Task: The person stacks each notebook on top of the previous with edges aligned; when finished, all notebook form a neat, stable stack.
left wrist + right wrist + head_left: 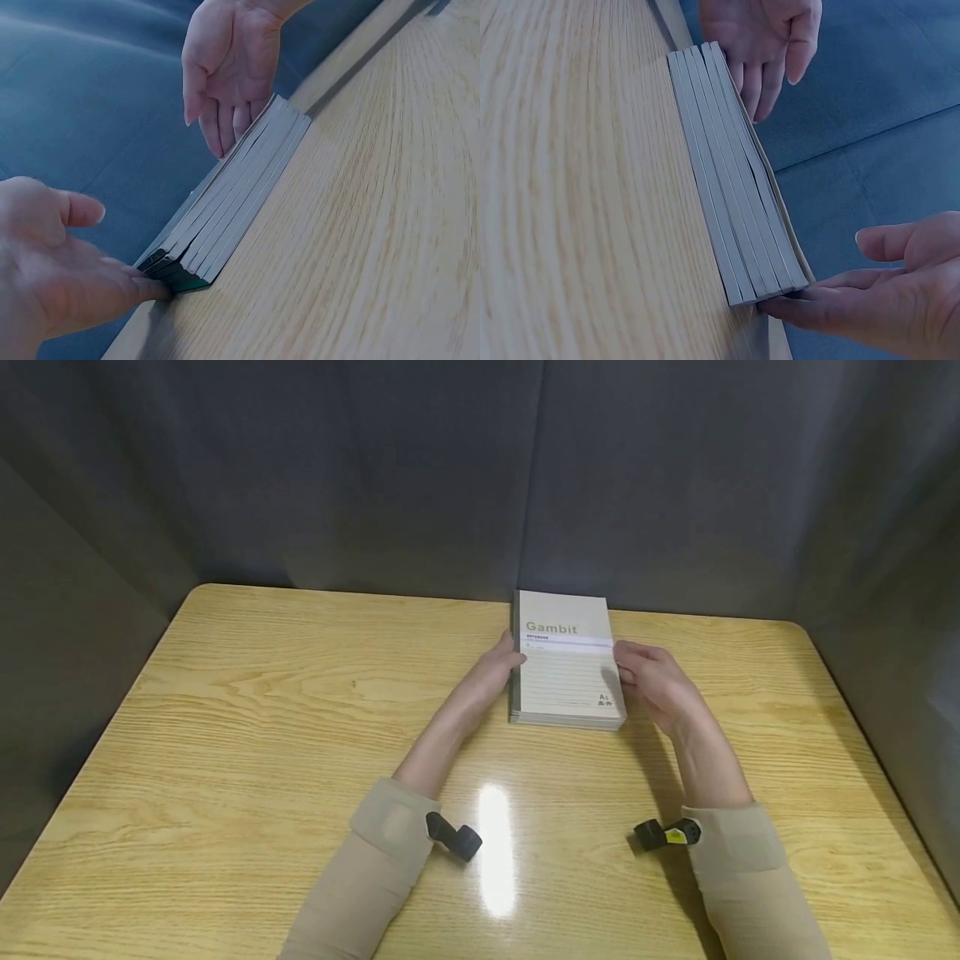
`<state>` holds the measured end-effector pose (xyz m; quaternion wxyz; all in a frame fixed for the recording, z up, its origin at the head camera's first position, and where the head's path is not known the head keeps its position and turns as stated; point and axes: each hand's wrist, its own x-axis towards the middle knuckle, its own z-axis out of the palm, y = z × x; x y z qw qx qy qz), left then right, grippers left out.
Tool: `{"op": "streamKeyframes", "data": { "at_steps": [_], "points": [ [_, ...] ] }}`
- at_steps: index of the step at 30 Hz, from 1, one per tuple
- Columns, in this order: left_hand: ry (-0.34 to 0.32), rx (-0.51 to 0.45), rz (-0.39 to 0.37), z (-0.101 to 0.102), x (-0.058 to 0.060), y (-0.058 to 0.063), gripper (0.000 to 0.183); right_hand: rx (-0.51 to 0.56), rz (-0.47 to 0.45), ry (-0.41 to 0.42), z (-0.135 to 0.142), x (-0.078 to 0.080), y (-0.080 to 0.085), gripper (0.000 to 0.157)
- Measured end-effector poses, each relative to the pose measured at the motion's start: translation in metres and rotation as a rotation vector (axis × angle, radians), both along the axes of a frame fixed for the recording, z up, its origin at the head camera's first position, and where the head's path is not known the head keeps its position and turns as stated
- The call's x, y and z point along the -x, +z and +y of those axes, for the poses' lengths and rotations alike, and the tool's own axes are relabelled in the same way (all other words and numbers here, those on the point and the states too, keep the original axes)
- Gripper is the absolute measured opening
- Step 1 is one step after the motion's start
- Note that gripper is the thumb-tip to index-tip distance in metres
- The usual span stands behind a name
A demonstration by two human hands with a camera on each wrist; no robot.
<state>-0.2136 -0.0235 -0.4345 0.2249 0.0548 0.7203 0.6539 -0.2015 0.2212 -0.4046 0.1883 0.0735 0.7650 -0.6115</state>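
A stack of several notebooks (566,681) lies flat near the table's back edge, its pale top cover printed "Gambit". My left hand (491,672) touches the dark spine side, thumb raised and fingers straight in the left wrist view. On the opposite side, my right hand (656,681) has its fingertips against the page edges, and its thumb stands apart from the cover in the right wrist view. Seen from the left wrist, the notebooks' edges (236,199) are slightly uneven, with narrow gaps between some of them. Neither hand curls around the stack.
The wood-grain table (262,735) spreads out to both sides and in front of the stack. Dark grey curtains (360,477) hang right behind the back edge and along the sides. A small black camera (453,842) is fixed at the left cuff, another (663,835) at the right.
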Motion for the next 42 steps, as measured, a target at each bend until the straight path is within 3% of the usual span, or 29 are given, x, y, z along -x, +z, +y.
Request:
{"op": "streamKeyframes", "data": {
  "at_steps": [5, 15, 27, 32, 42],
  "points": [
    [0.028, 0.004, -0.031, -0.001, 0.000, 0.000, 0.071, 0.021, -0.020, 0.000, 0.002, 0.002, -0.002, 0.063],
    [-0.024, -0.078, -0.024, 0.001, -0.001, -0.002, 0.069, 0.044, -0.032, -0.002, 0.004, 0.002, -0.004, 0.064],
    [-0.033, -0.048, -0.039, 0.009, -0.005, -0.005, 0.070, 0.052, -0.031, -0.009, 0.012, -0.003, -0.008, 0.062],
    [-0.005, -0.024, -0.054, 0.007, -0.005, -0.004, 0.069, 0.041, -0.021, -0.007, 0.011, -0.001, -0.010, 0.061],
    [0.074, 0.071, 0.025, -0.003, 0.003, -0.005, 0.067, -0.080, 0.028, -0.012, 0.016, 0.002, -0.021, 0.071]
  ]
}}
